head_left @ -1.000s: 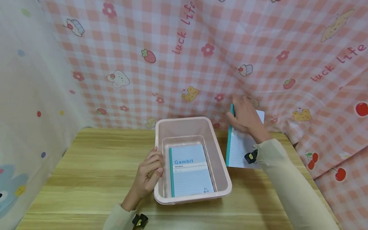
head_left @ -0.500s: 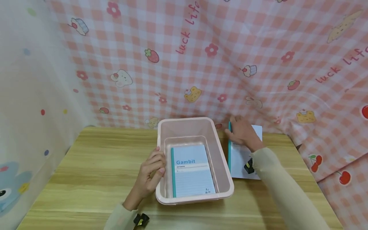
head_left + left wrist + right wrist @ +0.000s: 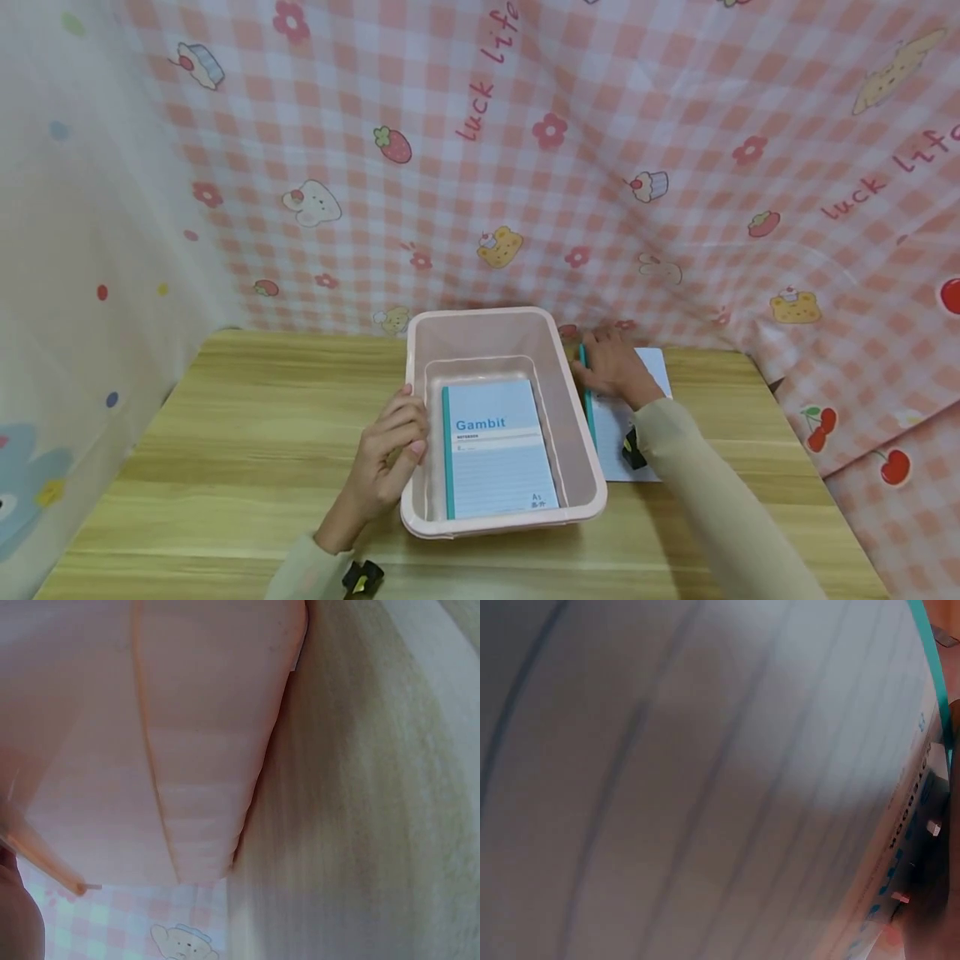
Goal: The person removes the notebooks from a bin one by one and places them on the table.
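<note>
In the head view, a pale pink plastic bin [image 3: 504, 528] stands on the wooden table with a light-blue notebook [image 3: 498, 467] lying inside, its cover printed "Gambit" and its spine teal. My left hand [image 3: 386, 454] grips the bin's left rim, fingers curled over the edge. To the right of the bin, my right hand [image 3: 618, 367] holds a second teal-spined notebook [image 3: 609, 437] by its upper part, thumb at the spine. The hand and sleeve cover much of that notebook. The right wrist view is filled by its lined cover [image 3: 705, 787], and the left wrist view by the bin's outer wall [image 3: 202, 750].
The wood-grain table [image 3: 262, 450] extends to both sides of the bin. A pink checked cloth [image 3: 450, 183] hangs right behind the table, and a pale printed cloth [image 3: 82, 250] hangs at the left. Black wrist cameras [image 3: 363, 577] sit at both cuffs.
My right hand has moved down and slightly toward the bin with the second notebook, which now appears lower beside the bin's right wall. The left hand stays on the rim.
</note>
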Demonstrator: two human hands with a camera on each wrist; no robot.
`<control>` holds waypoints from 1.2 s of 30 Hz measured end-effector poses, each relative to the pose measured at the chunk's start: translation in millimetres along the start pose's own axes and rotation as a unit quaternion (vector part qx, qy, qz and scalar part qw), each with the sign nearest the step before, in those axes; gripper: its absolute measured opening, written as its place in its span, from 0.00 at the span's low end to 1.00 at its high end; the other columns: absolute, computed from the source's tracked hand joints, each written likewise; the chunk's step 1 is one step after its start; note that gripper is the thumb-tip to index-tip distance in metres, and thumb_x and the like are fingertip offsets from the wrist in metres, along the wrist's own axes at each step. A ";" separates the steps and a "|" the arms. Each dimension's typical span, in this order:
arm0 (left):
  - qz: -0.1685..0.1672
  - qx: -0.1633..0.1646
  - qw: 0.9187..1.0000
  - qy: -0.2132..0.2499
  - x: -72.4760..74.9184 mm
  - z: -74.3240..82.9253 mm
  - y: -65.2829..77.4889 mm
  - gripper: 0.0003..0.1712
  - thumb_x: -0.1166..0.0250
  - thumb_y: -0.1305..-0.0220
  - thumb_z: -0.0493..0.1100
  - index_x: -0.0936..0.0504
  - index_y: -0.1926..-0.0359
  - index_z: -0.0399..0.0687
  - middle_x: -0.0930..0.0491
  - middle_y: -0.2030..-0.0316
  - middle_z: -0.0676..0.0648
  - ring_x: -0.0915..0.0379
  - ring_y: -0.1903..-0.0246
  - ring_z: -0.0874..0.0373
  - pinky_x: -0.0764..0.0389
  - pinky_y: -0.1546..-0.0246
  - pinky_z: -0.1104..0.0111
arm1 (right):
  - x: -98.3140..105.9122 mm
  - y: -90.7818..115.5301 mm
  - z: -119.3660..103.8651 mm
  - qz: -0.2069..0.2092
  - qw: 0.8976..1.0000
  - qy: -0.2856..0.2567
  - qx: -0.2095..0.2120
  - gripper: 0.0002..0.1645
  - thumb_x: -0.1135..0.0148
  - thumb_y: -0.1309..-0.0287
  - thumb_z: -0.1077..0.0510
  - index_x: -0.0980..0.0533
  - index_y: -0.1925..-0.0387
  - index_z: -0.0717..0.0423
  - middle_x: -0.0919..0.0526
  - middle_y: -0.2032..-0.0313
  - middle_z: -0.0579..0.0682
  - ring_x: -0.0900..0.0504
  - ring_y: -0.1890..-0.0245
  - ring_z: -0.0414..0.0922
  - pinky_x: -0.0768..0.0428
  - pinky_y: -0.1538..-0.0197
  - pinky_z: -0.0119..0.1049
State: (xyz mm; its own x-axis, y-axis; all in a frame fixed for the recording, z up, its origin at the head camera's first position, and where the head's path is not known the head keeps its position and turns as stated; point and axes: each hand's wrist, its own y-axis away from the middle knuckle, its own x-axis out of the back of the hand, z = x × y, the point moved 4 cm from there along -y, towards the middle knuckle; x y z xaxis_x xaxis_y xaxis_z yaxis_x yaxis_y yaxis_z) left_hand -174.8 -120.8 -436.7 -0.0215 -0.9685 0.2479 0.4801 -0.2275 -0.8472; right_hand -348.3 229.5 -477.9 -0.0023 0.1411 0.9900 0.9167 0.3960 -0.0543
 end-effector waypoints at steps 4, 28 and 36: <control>0.000 0.000 1.000 -0.001 0.0 0.1 -0.2 0.14 0.46 0.49 0.24 0.29 0.79 0.47 0.24 0.72 0.47 0.28 0.55 0.52 0.43 0.23 0.58 | -10.7 -1.7 -1.8 -0.009 1.000 0.001 -0.005 0.29 0.51 0.31 0.42 0.32 0.46 0.63 0.24 0.43 0.69 0.30 0.34 0.67 0.33 0.34 0.65; -0.001 0.015 1.000 -0.006 0.7 -1.0 2.2 0.14 0.46 0.48 0.25 0.29 0.79 0.48 0.23 0.70 0.48 0.28 0.54 0.51 0.44 0.22 0.58 | -12.6 15.6 -5.5 -0.020 0.999 -0.026 -0.015 0.30 0.42 0.34 0.38 0.29 0.44 0.57 0.30 0.37 0.65 0.32 0.36 0.65 0.31 0.34 0.62; 0.000 0.007 1.000 -0.003 0.6 -1.9 1.5 0.13 0.45 0.47 0.25 0.28 0.79 0.47 0.23 0.69 0.47 0.29 0.55 0.50 0.43 0.23 0.58 | -5.5 21.4 -3.9 -0.012 0.998 -0.061 -0.014 0.30 0.41 0.33 0.41 0.29 0.40 0.57 0.35 0.31 0.64 0.35 0.32 0.66 0.32 0.32 0.64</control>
State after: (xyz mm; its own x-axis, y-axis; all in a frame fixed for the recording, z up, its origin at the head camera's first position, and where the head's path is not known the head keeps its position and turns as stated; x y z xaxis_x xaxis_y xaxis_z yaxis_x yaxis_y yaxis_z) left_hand -175.8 -122.0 -438.7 -0.0167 -0.9679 0.2508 0.4918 -0.2264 -0.8408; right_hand -327.1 233.6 -484.1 -0.0710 0.2429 0.9674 0.9269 0.3745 -0.0260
